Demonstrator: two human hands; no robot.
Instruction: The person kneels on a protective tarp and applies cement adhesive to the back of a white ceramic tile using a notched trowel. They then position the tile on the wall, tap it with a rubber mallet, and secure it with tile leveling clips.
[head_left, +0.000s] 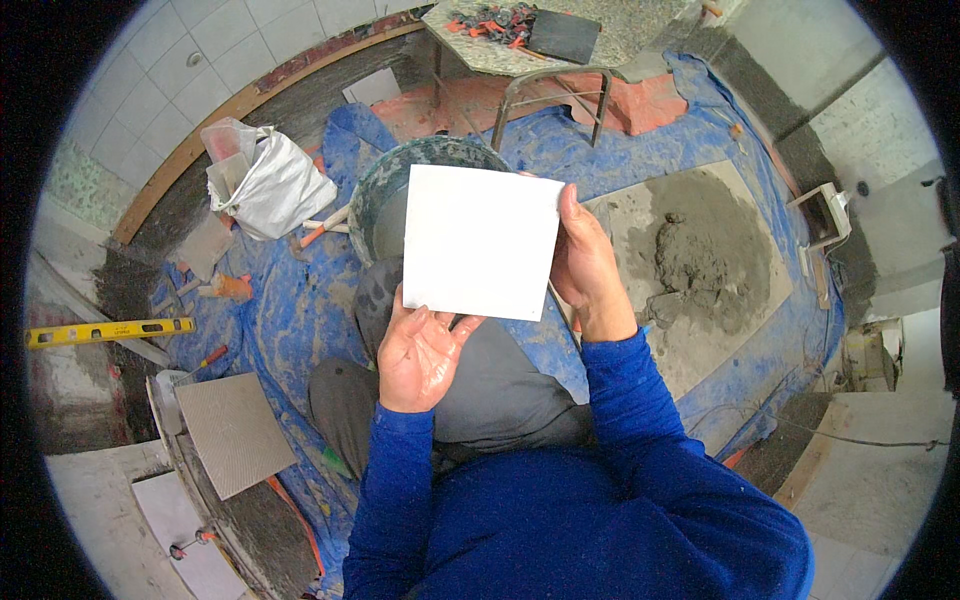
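Note:
A square white tile (pixel 478 240) is held up at the middle of the view, its plain face toward me. My left hand (pixel 418 358) grips its lower left edge from below, fingertips behind it. My right hand (pixel 585 262) grips the right edge, thumb along the side. Behind the tile stands a dark green bucket (pixel 365 215) with grey liquid in it, partly hidden. Beneath my hands are my legs in grey trousers.
A board (pixel 730 345) with wet mortar (pixel 690 255) lies right on a blue tarp (pixel 560 160). Around are a white bag (pixel 280 185), yellow level (pixel 110 331), textured tile (pixel 235 435), metal stool (pixel 550 75) and speckled table (pixel 460 45) with black and orange pieces.

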